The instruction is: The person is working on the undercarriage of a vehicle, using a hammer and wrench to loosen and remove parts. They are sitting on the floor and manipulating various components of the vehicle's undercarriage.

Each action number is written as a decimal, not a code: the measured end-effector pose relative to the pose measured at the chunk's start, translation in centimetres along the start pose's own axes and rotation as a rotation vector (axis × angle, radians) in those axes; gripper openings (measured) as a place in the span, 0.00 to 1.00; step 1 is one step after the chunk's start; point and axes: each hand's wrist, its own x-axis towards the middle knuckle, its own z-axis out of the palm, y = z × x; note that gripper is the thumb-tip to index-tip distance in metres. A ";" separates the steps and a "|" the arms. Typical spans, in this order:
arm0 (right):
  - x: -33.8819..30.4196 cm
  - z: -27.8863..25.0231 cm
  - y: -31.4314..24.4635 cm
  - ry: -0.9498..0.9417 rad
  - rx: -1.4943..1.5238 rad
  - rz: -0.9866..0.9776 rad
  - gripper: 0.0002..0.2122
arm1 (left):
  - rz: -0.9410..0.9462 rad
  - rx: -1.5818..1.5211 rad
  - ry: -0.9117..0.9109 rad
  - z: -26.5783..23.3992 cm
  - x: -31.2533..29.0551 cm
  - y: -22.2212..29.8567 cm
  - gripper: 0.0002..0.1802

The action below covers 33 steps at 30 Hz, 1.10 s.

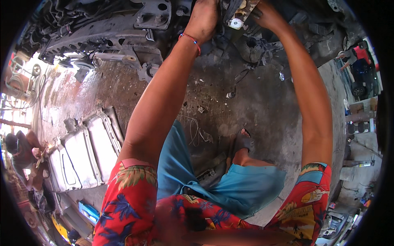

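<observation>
Both my arms reach up to the dark, dismantled front of a vehicle [102, 39]. My left hand [204, 20], a red cord at its wrist, is among the dark parts at the top edge; its fingers are cut off by the frame. My right hand [266, 17] is at the right side of a worn metal piece [243, 9] with flaking pale paint. Its fingers look bent, partly hidden, and what they grip does not show clearly. On the lower end of that piece sits a white round part [236, 23] with a dark centre. Loose cables hang below.
A pale ribbed panel [80, 158] lies on the floor to the left, with another person [26, 160] bent beside it. Small debris and a thin wire loop [196, 133] lie on the stained concrete [209, 88]. Another vehicle [361, 61] and shelving stand right.
</observation>
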 end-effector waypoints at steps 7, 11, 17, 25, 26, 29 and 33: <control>-1.7 -2.6 -4.9 -0.060 -0.200 0.097 0.27 | -0.152 0.031 -0.057 -0.2 0.0 -0.1 0.23; -2.8 -2.9 -5.8 -0.061 -0.014 0.181 0.27 | -0.143 0.100 -0.014 -0.1 0.1 -0.3 0.26; -1.8 -0.3 -1.9 -0.035 0.457 0.312 0.28 | -0.124 0.095 0.024 -0.5 -0.2 0.1 0.24; -3.6 3.2 -1.6 0.206 -0.105 0.226 0.25 | -0.129 0.028 0.098 0.3 -0.6 0.3 0.24; -3.6 3.6 -2.0 0.247 -0.059 0.174 0.24 | -0.119 0.045 0.112 0.3 -0.6 0.3 0.24; -3.5 4.1 -2.9 0.315 0.037 0.196 0.23 | -0.142 -0.042 0.121 0.6 -0.8 0.2 0.24; -3.9 3.9 -3.1 0.213 0.103 0.279 0.25 | -0.157 -0.002 0.143 1.1 -1.0 0.3 0.27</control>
